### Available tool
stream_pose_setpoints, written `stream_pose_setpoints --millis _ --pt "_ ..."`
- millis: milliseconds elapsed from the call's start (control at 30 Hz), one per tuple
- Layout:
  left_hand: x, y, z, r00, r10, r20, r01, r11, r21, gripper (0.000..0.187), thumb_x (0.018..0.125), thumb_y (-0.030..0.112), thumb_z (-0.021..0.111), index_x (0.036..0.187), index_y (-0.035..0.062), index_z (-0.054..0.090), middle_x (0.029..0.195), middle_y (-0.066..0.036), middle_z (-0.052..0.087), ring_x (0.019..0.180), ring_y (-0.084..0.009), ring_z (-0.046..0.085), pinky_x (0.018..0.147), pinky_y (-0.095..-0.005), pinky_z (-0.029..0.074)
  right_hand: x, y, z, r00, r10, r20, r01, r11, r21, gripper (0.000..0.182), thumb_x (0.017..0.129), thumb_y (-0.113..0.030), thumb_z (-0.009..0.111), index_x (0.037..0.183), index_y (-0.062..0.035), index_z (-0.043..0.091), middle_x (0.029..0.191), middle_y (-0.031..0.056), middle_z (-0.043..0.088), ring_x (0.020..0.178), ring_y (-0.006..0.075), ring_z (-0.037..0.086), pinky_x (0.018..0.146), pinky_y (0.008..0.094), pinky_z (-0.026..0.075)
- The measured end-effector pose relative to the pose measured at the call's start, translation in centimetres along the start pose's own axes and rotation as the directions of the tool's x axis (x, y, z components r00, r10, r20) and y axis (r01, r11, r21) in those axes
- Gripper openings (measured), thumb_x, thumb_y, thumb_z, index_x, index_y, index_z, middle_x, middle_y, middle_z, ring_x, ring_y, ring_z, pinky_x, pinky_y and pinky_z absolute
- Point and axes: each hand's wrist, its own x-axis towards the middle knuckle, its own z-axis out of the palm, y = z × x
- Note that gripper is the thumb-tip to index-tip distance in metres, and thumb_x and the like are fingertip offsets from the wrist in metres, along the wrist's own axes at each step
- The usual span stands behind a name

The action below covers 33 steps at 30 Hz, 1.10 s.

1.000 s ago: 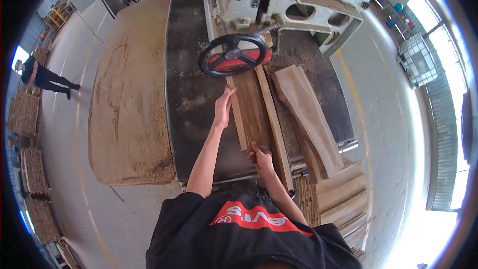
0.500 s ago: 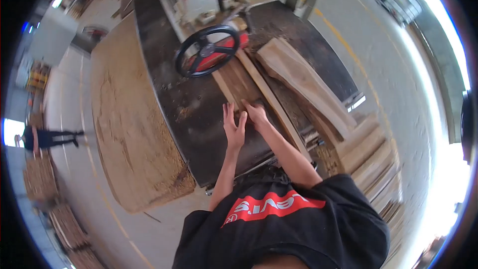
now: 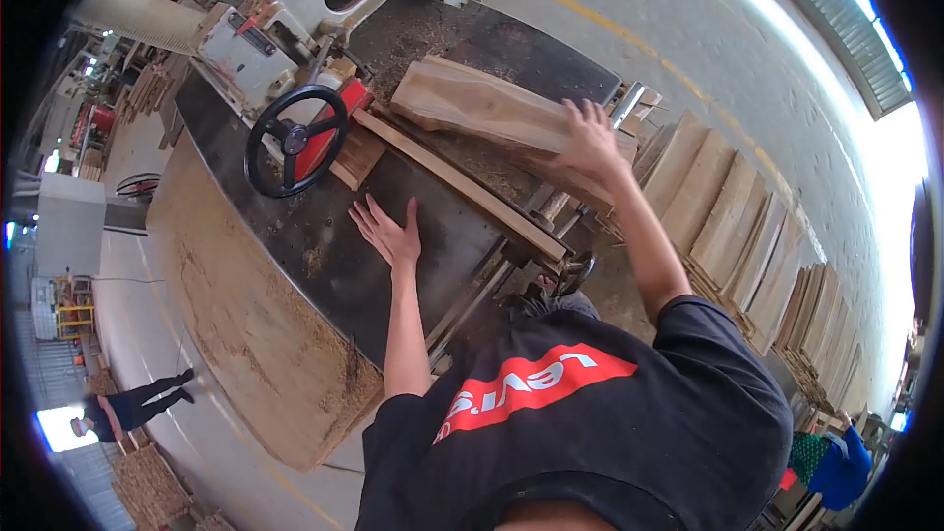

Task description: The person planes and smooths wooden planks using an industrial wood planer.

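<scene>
- Wooden plank (image 3: 482, 108), rough and pale, is lying on the dark metal counter (image 3: 324, 246) beside the machine, its near end under the right hand (image 3: 590, 138).
- That right hand is pressing down on it with fingers spread, not clenched.
- The left hand (image 3: 388, 233) is resting flat and open on the counter, holding nothing, near a black handwheel (image 3: 295, 141).
- A thin strip (image 3: 462, 187) is lying between the hands.

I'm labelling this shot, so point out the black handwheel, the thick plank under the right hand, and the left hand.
Handwheel (image 3: 294, 141), head view, on its hub.
Thick plank (image 3: 472, 103), head view, on its top face.
Left hand (image 3: 390, 234), head view, on its back.
</scene>
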Motion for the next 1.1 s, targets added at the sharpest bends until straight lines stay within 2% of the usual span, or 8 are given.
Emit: stream_pose_setpoints --millis 233,433,600,700,800,867,900,1100 --pt "-3.7 0.2 -0.5 0.988 0.005 -0.157 -0.016 0.997 -0.070 0.074 0.099 0.050 0.071 0.150 0.0003 0.051 0.157 -0.028 0.049 0.153 -0.0514 0.032 0.121 -0.0613 0.032 -2.9 4.3 -0.7 0.987 -0.067 0.144 0.044 0.986 0.161 0.128 0.062 -0.051 0.098 0.163 -0.0050 0.036 0.156 0.0233 0.050 0.146 0.0417 0.046 0.121 0.0486 0.039" --pt "-10.2 5.2 -0.8 0.981 0.073 -0.181 -0.110 0.973 -0.203 0.051 0.100 0.032 0.073 0.142 0.0056 0.060 0.150 -0.018 0.058 0.149 -0.0492 0.040 0.118 -0.0610 0.037 -8.7 1.6 1.1 0.997 0.004 -0.081 0.011 0.983 0.185 0.112 0.070 -0.049 0.094 0.159 -0.0049 0.043 0.149 0.0226 0.053 0.134 0.0404 0.053 0.112 0.0500 0.044" --pt "-12.0 14.6 -3.9 0.979 0.122 -0.163 -0.185 0.869 -0.459 0.034 0.105 0.018 0.069 0.133 -0.0009 0.067 0.139 -0.015 0.068 0.137 -0.0341 0.057 0.113 -0.0474 0.046 -11.1 1.6 2.5 0.971 0.075 -0.227 -0.027 0.977 0.210 0.125 0.056 -0.046 0.100 0.159 -0.0032 0.042 0.133 0.0235 0.057 0.122 0.0408 0.054 0.108 0.0535 0.041" --pt "-12.1 19.2 -4.6 0.975 0.035 0.220 0.163 0.561 -0.811 0.039 0.107 0.020 0.067 0.139 -0.0020 0.065 0.142 -0.015 0.066 0.140 -0.0305 0.055 0.114 -0.0466 0.045 -11.6 1.8 -0.4 0.986 0.165 0.006 -0.163 0.966 0.199 0.131 0.054 -0.047 0.100 0.160 -0.0029 0.037 0.132 0.0230 0.057 0.123 0.0426 0.053 0.111 0.0550 0.037" --pt "-10.9 23.3 -2.9 0.916 0.016 0.402 0.372 0.346 -0.861 0.059 0.107 0.034 0.066 0.149 -0.0061 0.054 0.148 -0.017 0.061 0.140 -0.0276 0.054 0.115 -0.0417 0.045 -11.0 4.3 -1.3 0.984 0.121 0.130 -0.159 0.925 0.346 0.081 0.057 -0.043 0.097 0.124 -0.0037 0.072 0.105 0.0179 0.075 0.102 0.0341 0.071 0.090 0.0476 0.054" --pt "-9.8 26.3 -3.7 0.854 -0.019 0.521 0.450 0.532 -0.718 0.074 0.105 0.040 0.069 0.153 -0.0099 0.044 0.153 -0.023 0.054 0.140 -0.0273 0.053 0.115 -0.0392 0.044 -10.9 6.3 -1.9 0.992 0.015 0.126 -0.082 0.831 0.550 0.037 0.068 -0.035 0.090 0.087 -0.0040 0.081 0.083 0.0161 0.078 0.080 0.0313 0.077 0.070 0.0441 0.059" --pt "-9.3 27.5 -3.8 0.820 -0.046 0.570 0.473 0.614 -0.632 0.081 0.104 0.043 0.070 0.156 -0.0118 0.039 0.155 -0.026 0.051 0.140 -0.0272 0.053 0.115 -0.0380 0.043 -11.3 6.2 -2.7 0.998 -0.048 0.050 0.014 0.848 0.530 0.034 0.070 -0.032 0.088 0.087 -0.0036 0.080 0.083 0.0168 0.077 0.080 0.0329 0.076 0.071 0.0443 0.059" --pt "-8.4 29.5 -4.9 0.705 -0.023 0.709 0.704 -0.102 -0.703 0.072 0.103 0.048 0.066 0.147 -0.0062 0.048 0.138 -0.019 0.062 0.121 -0.0268 0.065 0.098 -0.0401 0.055 -16.6 -1.1 -8.5 0.892 -0.326 -0.312 0.437 0.797 0.417 0.017 0.075 -0.020 0.078 0.077 -0.0036 0.073 0.076 0.0165 0.068 0.078 0.0383 0.070 0.068 0.0481 0.056"
